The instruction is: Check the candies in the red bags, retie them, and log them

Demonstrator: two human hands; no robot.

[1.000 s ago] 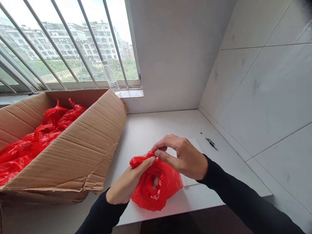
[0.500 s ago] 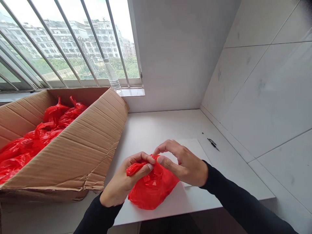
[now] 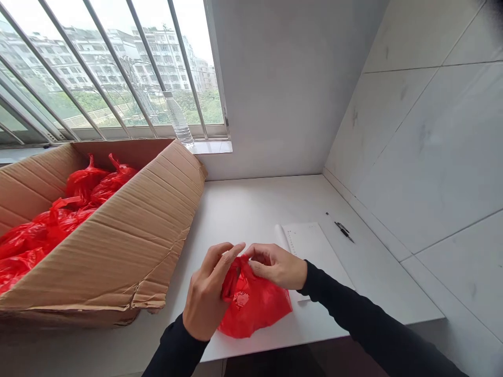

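A filled red plastic bag [image 3: 259,306] rests near the front edge of the white counter, its thin film gathered upward at the top. My right hand [image 3: 277,264] pinches the gathered top between thumb and fingers. On the bag's left side, my left hand [image 3: 208,293] is curled with red film in its grip; index finger and thumb point up toward the right hand. Part of the neck is hidden behind the fingers. What the bag contains cannot be made out.
A large open cardboard box [image 3: 118,251] with several tied red bags [image 3: 82,180] stands at left. An open notebook [image 3: 314,243] lies behind my right hand, with a black pen [image 3: 344,231] beyond it. A clear water bottle [image 3: 178,120] stands on the windowsill before the barred window.
My left hand has turned upright, its fingers now pointing up along the bag. My right hand has closed from a spread pose into a pinch on the bag's top. More of the notebook shows.
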